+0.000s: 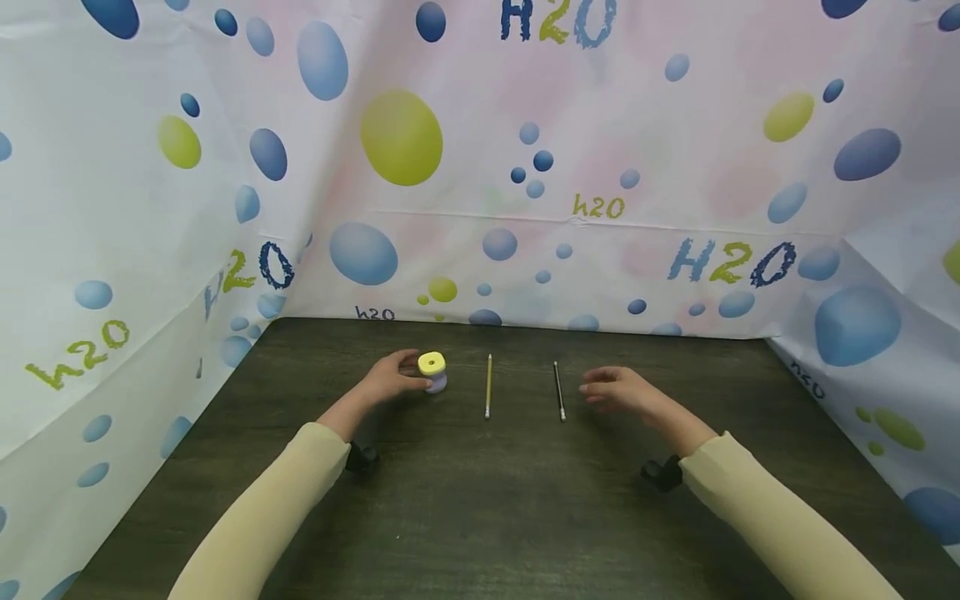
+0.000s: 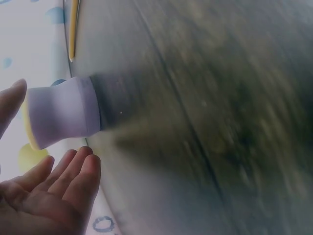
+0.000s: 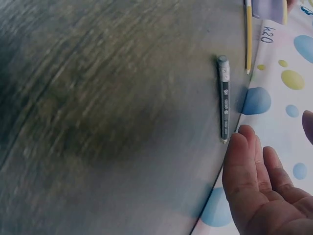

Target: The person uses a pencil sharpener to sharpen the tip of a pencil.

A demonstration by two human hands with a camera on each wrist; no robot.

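We spread our left hand [image 1: 386, 379] around the container [image 2: 63, 110], seemingly to suit its girth, our right hand [image 1: 621, 389] relaxed near the black pencil [image 1: 559, 392], both empty.

Makeshift screened-off recording booth by the look of it — room beyond hidden, so home or lab can't be told. White sheeting [image 1: 465, 179] with blue and lime bubbles [image 1: 401, 137] and "H2O" lettering [image 1: 732, 262], visibly creased, walls back and both sides of a dark wood-grain worktop [image 1: 495, 508] — black devices [image 1: 362, 457] at both wrists.
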